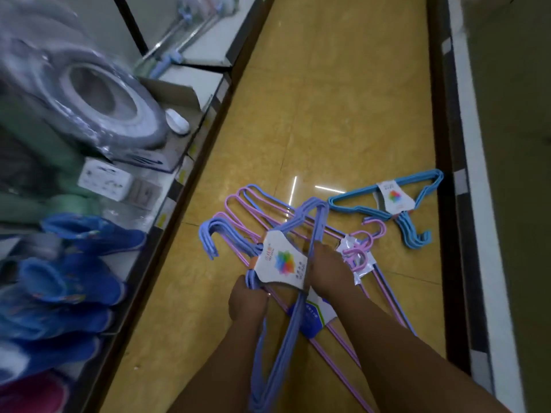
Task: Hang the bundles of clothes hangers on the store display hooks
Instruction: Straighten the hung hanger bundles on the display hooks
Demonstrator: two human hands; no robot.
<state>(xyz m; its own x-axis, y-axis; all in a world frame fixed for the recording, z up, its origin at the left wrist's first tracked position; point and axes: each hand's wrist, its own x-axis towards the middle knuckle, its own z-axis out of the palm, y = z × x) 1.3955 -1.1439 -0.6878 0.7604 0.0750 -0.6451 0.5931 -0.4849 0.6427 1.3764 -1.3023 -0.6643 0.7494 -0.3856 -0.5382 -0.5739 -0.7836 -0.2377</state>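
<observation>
I look down at a yellow shop floor. Both hands hold a bundle of periwinkle-blue hangers (277, 347) wrapped in a white card label (283, 262). My left hand (246, 302) grips its lower left corner. My right hand (326, 271) closes on the bundle's right side. Beneath it on the floor lie a pink bundle (238, 204) and a second pink and blue bundle (362, 248) with its own label. A light-blue bundle (417, 201) lies apart at the right, near the dark shelf base. No display hooks are visible.
A shelf unit (167, 234) runs along the left, holding blue rubber boots (89, 234), a plastic-wrapped grey ring-shaped item (98, 93) and small boxes (104, 180). A second shelf base (456, 204) borders the aisle on the right. The floor (343, 99) stretches ahead.
</observation>
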